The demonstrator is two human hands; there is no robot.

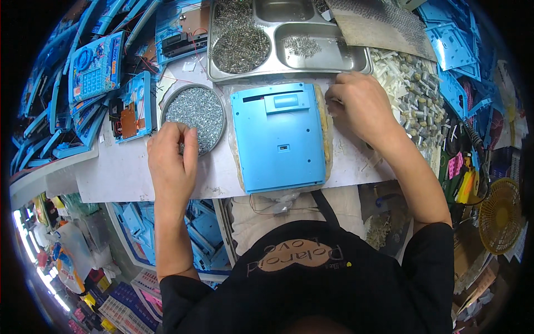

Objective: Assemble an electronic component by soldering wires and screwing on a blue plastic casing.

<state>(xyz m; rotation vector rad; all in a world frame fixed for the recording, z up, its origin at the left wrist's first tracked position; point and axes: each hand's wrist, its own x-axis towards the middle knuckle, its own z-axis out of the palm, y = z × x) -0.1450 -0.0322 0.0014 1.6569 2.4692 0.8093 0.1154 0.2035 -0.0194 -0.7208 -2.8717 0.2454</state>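
A light-blue plastic casing (278, 167) lies flat, back side up, on a yellowish plastic-wrapped pad (328, 145) in front of me. Several small holes and a slot show on it. To its left, a round metal dish (221, 136) holds many small silver screws (194, 111). My left hand (173, 153) is at the dish's near edge, thumb and fingers pinched together. Whatever is between its fingertips is too small to see. Just right of the casing, my right hand (361, 103) hovers with curled fingers, below the tray's corner. Its fingertips are partly hidden, and I cannot make out anything in them.
A steel compartment tray (289, 71) with small metal parts stands at the back. Stacked blue casings (92, 72) crowd the left. On the right lie a heap of small white-and-metal parts (414, 94), more blue casings (453, 50) and a yellow basket (499, 217).
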